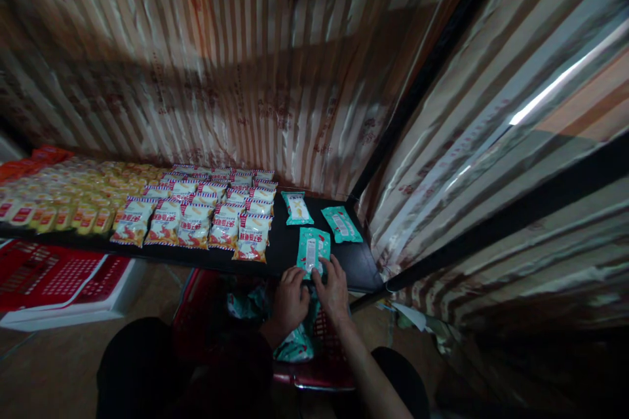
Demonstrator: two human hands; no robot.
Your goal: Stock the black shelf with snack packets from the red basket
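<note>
A green snack packet with a pale label lies at the front edge of the black shelf. My left hand grips its lower left corner, fingers bent. At the lower right of the same packet, my right hand has its thumb and fingers closed on the edge. Just behind it lies another green packet with a whitish front, and a third green packet rests to the right. Below my hands, a dark red basket holds several more green packets, partly hidden by my left arm.
Rows of white snack bags with red and blue print fill the shelf's middle. Further left are yellow packets and orange packets. A red crate stands below left. Striped curtains and black frame bars enclose the shelf.
</note>
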